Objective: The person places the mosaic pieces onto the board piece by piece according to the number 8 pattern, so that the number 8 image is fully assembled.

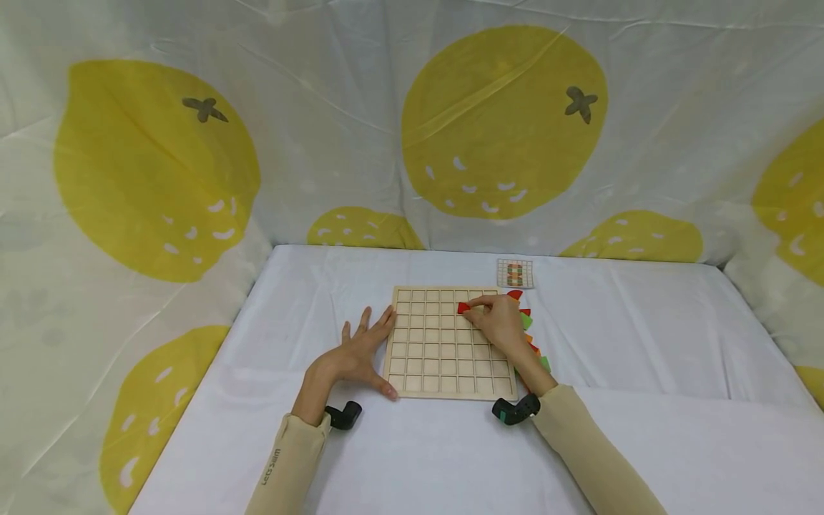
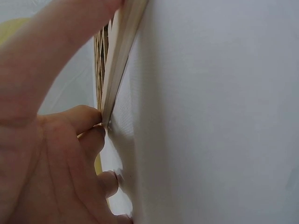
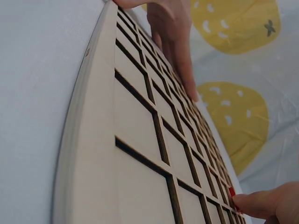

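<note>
A square wooden grid board (image 1: 431, 350) lies flat on the white cloth. My left hand (image 1: 352, 355) has its fingers spread, with thumb and fingertips against the board's left side; the left wrist view shows them touching its edge (image 2: 117, 70). Over the upper right cells, my right hand (image 1: 502, 322) pinches a small red block (image 1: 463, 307) between thumb and fingers. The right wrist view shows this red block (image 3: 232, 192) at the far cells, but whether it touches the board cannot be told. Bare wooden cells (image 3: 135, 107) fill the rest of that view.
Red, orange and green blocks (image 1: 526, 321) lie in a strip along the board's right side, partly hidden by my right hand and forearm. Behind the board's far right corner lies a small printed pattern card (image 1: 515, 274). A lemon-patterned cloth (image 1: 335, 143) hangs behind the table.
</note>
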A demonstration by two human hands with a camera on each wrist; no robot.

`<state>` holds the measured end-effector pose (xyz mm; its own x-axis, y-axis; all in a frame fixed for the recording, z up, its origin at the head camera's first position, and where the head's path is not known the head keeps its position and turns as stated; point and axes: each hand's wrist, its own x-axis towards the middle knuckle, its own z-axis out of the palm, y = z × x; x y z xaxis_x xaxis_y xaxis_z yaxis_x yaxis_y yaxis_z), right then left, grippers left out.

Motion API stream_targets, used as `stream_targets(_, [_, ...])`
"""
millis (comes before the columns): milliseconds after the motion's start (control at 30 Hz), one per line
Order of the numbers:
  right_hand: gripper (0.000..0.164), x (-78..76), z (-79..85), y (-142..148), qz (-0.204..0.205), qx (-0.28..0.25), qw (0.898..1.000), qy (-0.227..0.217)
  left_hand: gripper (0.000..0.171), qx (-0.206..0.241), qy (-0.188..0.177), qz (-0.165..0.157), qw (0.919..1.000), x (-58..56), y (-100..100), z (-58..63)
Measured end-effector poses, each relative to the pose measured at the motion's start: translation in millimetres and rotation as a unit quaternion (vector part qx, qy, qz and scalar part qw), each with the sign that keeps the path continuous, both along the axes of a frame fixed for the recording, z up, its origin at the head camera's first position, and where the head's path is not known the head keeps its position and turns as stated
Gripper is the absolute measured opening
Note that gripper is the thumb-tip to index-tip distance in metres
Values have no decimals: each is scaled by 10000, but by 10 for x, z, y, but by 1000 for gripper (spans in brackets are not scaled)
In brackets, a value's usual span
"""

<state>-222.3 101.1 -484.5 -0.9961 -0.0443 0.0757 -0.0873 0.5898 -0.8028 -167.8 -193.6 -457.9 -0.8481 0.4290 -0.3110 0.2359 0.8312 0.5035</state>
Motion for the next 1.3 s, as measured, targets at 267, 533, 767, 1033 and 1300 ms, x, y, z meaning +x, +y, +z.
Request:
stream_targets(267, [22,-25,25,-12,300,108,9995,-78,149,-76,-5,-25,10000,3,1,-7])
stream_targets(533, [25,-1,114,144,524,-56,9978,-390,149,-36,-6,-7,10000,5,3,-14])
stream_targets(767, [27,94,118,492,231,172,9993,-252,148,-45,24,-16,10000,5,6,-26])
stream_targets(1033, [32,248,111,842,-143,289,9981,-530,149,-45,13,-4,10000,6,2,5])
stream_targets(1300, [35,266,93,979,-419,346,9973,-504,148,-16,35,-34,10000,2,10,-20])
